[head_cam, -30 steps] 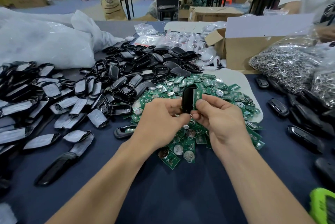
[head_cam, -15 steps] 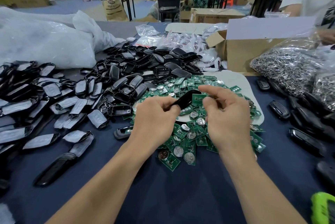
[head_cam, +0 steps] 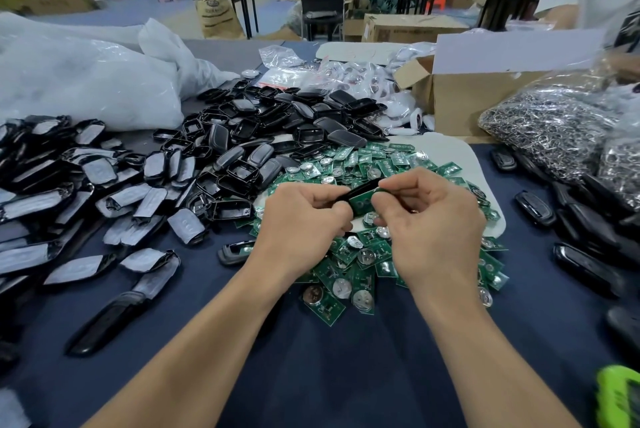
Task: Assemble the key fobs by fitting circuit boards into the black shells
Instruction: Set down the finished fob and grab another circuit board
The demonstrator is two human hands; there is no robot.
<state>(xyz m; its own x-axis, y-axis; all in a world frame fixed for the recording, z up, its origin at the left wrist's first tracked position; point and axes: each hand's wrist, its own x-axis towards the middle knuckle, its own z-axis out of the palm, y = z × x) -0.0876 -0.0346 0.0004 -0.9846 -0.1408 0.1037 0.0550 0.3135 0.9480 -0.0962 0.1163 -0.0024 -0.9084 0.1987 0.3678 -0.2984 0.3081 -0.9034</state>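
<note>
Black shell (head_cam: pixel 360 188) with a green circuit board (head_cam: pixel 364 202) against it is above the board pile (head_cam: pixel 360 277). Left hand (head_cam: pixel 304 216) pinches its 9 o'clock end, right hand (head_cam: pixel 433 219) its 3 o'clock end, fingers curled.

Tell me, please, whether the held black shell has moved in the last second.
Yes: the shell tipped from upright to nearly level over the board pile.
</note>
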